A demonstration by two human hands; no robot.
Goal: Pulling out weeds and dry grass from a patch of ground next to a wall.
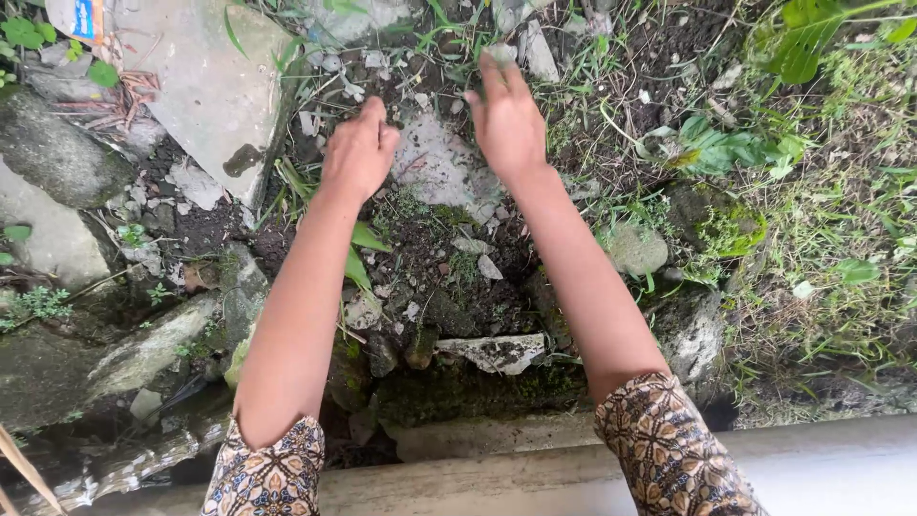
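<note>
Both my arms reach forward over a patch of dark soil strewn with stones. My left hand [358,151] hovers palm down, fingers curled loosely, at the left edge of a flat pale stone [435,164] half sunk in the dirt. My right hand [506,119] is spread flat just past that stone's right edge, fingers pointing away toward small pale pebbles [500,53]. Whether either hand touches the stone is unclear. Neither hand holds anything that I can see. My sleeves are brown with a patterned print.
A large flat concrete slab [210,81] lies at upper left, mossy rocks [57,158] to the left. A broken pale shard [497,352] sits below the soil patch. Grass and broad green leaves [726,148] cover the right side. A pale concrete ledge [821,463] runs along the bottom.
</note>
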